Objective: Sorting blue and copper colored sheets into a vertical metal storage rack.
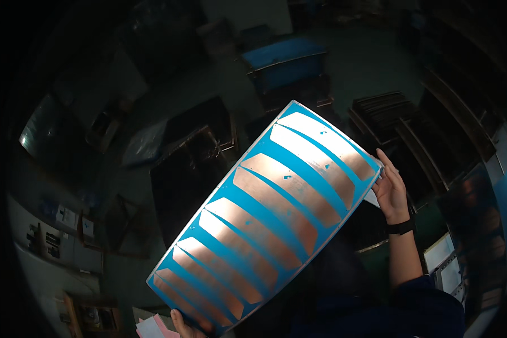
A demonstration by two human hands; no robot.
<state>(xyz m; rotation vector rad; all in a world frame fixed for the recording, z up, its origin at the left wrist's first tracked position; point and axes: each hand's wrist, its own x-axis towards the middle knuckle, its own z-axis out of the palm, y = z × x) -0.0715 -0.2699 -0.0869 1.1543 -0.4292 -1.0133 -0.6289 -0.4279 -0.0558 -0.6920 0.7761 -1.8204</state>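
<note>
Glossy blue panel (250, 211), copper-striped, in fingers (394, 176), dim greenish room floor (363, 65) beyond

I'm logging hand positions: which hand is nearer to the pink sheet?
Left: the left hand, at the panel's lower end, appears just right of the pink sheet; the right hand is far off, by the panel's right corner.

We see a blue box (287, 63) far back, dark stacked boards (384, 111) right, pink-and-white papers (150, 327) lower left.
</note>
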